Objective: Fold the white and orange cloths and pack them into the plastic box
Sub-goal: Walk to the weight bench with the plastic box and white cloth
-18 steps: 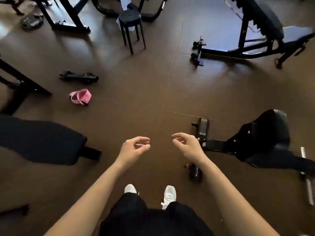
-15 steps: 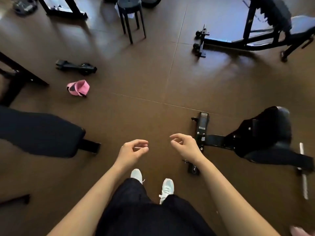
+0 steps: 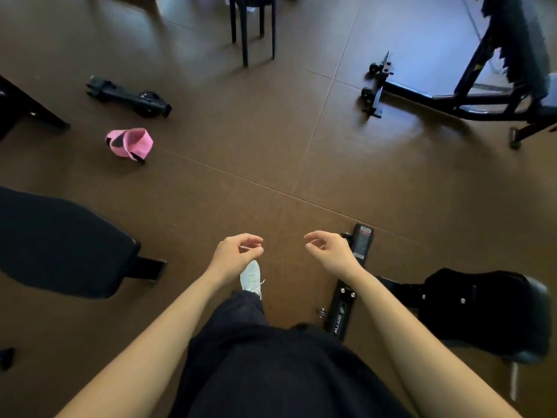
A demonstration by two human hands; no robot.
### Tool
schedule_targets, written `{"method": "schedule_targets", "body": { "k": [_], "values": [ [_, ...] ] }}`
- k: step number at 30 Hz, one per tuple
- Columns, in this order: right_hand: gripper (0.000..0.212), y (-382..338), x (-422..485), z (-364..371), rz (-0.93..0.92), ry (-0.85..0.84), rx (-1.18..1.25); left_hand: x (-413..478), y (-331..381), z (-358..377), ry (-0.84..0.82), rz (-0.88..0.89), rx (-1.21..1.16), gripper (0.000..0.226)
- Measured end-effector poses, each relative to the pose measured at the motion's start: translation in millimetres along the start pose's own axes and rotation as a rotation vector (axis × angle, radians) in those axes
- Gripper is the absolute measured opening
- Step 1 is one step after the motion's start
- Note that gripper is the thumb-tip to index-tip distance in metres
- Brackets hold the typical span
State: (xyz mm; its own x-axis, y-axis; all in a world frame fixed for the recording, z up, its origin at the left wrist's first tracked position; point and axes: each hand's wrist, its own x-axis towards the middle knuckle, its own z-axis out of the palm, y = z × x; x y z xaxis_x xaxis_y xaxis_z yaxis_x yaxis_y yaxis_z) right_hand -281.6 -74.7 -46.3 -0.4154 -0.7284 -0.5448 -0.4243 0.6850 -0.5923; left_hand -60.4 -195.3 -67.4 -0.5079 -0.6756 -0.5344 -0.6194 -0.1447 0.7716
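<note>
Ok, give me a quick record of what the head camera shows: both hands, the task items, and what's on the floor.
left hand: loosely curled, holds nothing
right hand: loosely curled, holds nothing
white and orange cloths: not in view
plastic box: not in view
floor, left: pink strap, black attachment beyond it
left edge: black padded bench
right: black padded seat
below the hands: one white shoe showing
</note>
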Motion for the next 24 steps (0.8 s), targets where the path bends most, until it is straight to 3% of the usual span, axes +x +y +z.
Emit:
{"method": "schedule_targets", "body": {
  "k": [8,16,24],
  "values": [
    [0.023,-69,109,-61,0.017,0.048,0.08,139,79,-72,-0.028,0.061,0.055,0.018],
    [0.022,-94,259,-126,0.041,0.039,0.148,285,156,-86,-0.075,-0.004,0.098,0.016],
    [0.023,-141,440,-240,0.006,-0.053,0.06,439,271,-133,0.025,0.012,0.117,0.018]
  ]
}}
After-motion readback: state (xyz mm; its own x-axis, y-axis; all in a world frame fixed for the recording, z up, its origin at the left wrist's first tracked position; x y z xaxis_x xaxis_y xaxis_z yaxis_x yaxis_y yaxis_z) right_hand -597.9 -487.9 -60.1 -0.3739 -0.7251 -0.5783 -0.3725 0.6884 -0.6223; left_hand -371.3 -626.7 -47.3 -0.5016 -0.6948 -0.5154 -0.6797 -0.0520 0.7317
